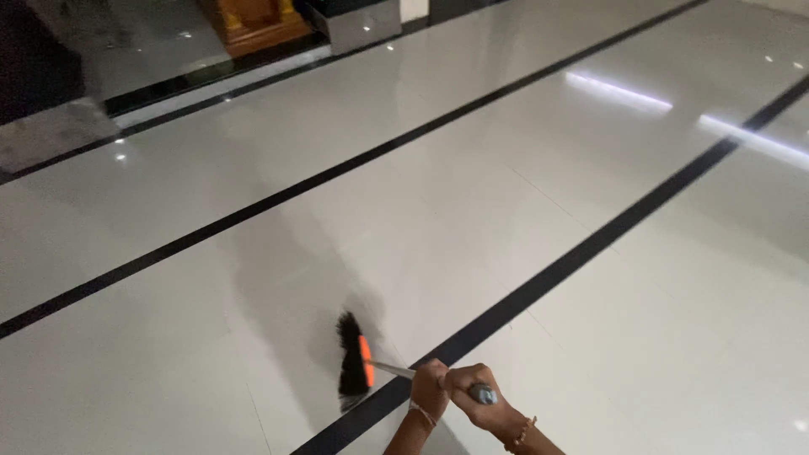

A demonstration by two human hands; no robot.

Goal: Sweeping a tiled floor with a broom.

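Glossy white tiled floor (522, 194) with black stripes; both hands' grip, left hand (430, 389) and right hand (479, 396), clasps the broom (354, 362) handle, brush just left.

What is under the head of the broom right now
Under the broom head lies glossy pale tiled floor, beside a black inlay stripe. The bristles hide the patch they press on, so any dust there cannot be seen. Both hands grip the handle.

A large indoor hall, perhaps a lobby or temple: a wide, glossy pale tile floor (472, 194) crossed by black inlay stripes (539, 286) mirrors ceiling lights, with a carved wooden base (253, 24) at the far edge.
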